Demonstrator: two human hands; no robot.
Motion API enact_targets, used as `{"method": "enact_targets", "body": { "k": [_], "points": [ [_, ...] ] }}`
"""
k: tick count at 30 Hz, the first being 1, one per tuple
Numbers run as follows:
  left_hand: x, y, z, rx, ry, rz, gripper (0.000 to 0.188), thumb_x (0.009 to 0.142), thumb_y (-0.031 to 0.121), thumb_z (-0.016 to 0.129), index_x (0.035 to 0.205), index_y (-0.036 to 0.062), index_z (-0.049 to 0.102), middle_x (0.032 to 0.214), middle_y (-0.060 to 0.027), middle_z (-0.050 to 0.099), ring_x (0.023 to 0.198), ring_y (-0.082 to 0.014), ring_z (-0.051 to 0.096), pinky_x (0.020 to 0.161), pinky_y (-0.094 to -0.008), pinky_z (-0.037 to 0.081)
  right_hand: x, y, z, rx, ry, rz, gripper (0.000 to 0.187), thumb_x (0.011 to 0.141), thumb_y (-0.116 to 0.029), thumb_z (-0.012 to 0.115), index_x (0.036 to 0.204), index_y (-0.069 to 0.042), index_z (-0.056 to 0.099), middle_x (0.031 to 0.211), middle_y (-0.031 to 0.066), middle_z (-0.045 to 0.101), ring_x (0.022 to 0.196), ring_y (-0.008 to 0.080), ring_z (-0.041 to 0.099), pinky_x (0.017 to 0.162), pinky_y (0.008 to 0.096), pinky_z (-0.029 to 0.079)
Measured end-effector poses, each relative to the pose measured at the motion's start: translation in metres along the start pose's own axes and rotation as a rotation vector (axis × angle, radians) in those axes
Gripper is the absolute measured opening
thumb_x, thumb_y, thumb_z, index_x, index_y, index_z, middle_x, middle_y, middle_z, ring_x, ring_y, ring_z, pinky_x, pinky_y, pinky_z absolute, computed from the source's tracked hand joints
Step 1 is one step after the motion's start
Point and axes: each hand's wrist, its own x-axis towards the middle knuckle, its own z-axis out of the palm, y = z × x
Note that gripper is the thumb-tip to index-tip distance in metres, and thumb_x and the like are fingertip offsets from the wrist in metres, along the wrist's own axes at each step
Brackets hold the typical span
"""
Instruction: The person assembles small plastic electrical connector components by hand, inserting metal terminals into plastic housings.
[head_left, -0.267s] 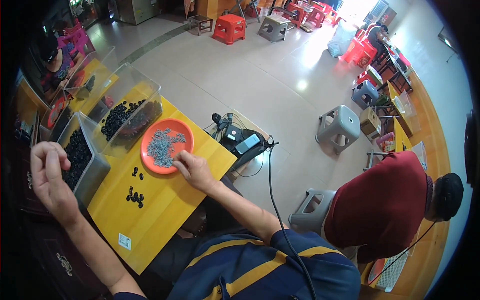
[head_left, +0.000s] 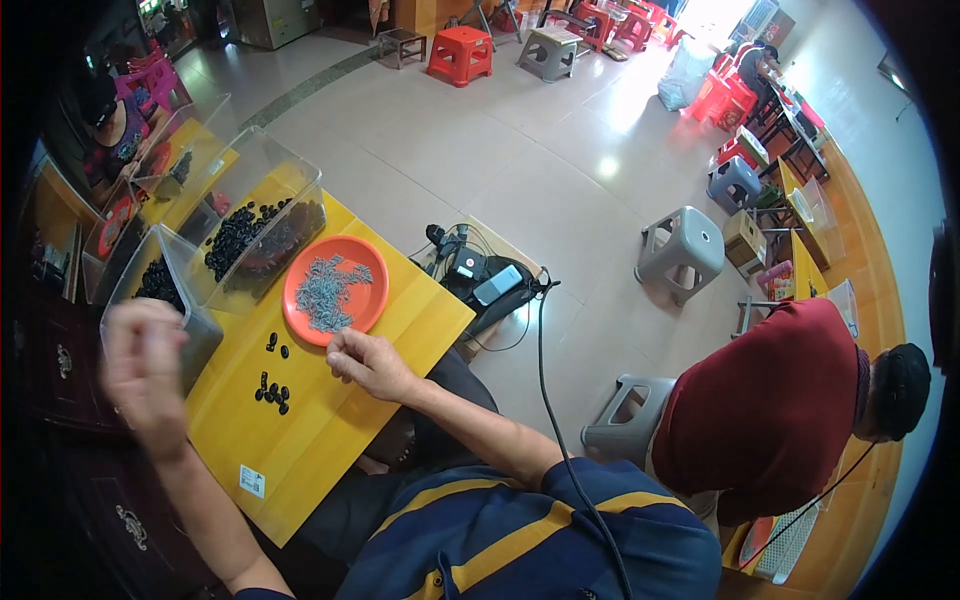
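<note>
Smeared by motion, my left hand [head_left: 148,365] is raised in front of the near clear plastic bin [head_left: 203,340], with its fingers too blurred to read. My right hand [head_left: 375,367] is closed at the near edge of an orange-red plate [head_left: 376,285], thumb and fingers drawn together; whatever they hold is hidden. Small grey metal pieces [head_left: 325,297] lie heaped on the plate. Several shiny black oval pieces [head_left: 272,393] sit on the yellow table [head_left: 320,440] between my hands. More black pieces [head_left: 240,235] fill the bottom of the farther clear bin [head_left: 285,165].
Beyond the table's right edge are cables and a grey-blue device [head_left: 497,286] on a black bag. A black cable [head_left: 541,390] runs to my shoulder. Grey stools [head_left: 685,248] stand on the tiled floor. A person in dark red [head_left: 765,400] sits at my right; another person [head_left: 120,135] is far left.
My left hand has moved right and down, away from the near bin's black pieces. My right hand has drawn slightly left and down, off the plate toward its near edge.
</note>
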Motion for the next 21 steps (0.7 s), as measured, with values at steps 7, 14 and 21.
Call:
{"method": "enact_targets", "body": {
  "k": [7,14,21],
  "points": [
    [-0.117,-0.041,0.067,-0.099,-0.076,-0.315,0.005,0.089,0.002,0.057,0.085,0.0025,0.055,0.091,-0.0041,0.058,0.076,-0.0091,0.050,0.066,-0.0226,0.041,-0.012,-0.023,0.013,0.584,-0.330,0.251,0.018,0.102,-0.025,0.056,0.105,-0.008,0.061,0.079,-0.0040,0.058,0.073,0.0036,0.057,0.066,0.0197,0.049],
    [-0.155,-0.047,0.078,-0.077,-0.024,-0.332,0.007,0.089,0.004,0.058,0.084,0.0014,0.056,0.090,-0.0080,0.060,0.078,-0.0140,0.055,0.066,-0.0259,0.045,-0.024,-0.010,0.027,0.556,-0.409,0.340,0.023,0.101,-0.031,0.059,0.101,-0.008,0.062,0.077,-0.0033,0.059,0.067,0.0045,0.054,0.061,0.0198,0.047],
    [-0.171,-0.045,0.075,-0.051,-0.080,-0.349,0.006,0.089,0.005,0.061,0.085,0.0008,0.058,0.085,-0.0069,0.060,0.073,-0.0141,0.056,0.066,-0.0267,0.047,-0.032,0.006,0.033,0.606,-0.440,0.413,0.023,0.100,-0.031,0.059,0.099,-0.009,0.063,0.077,-0.0036,0.059,0.070,0.0043,0.055,0.062,0.0196,0.046]
  ]
}}
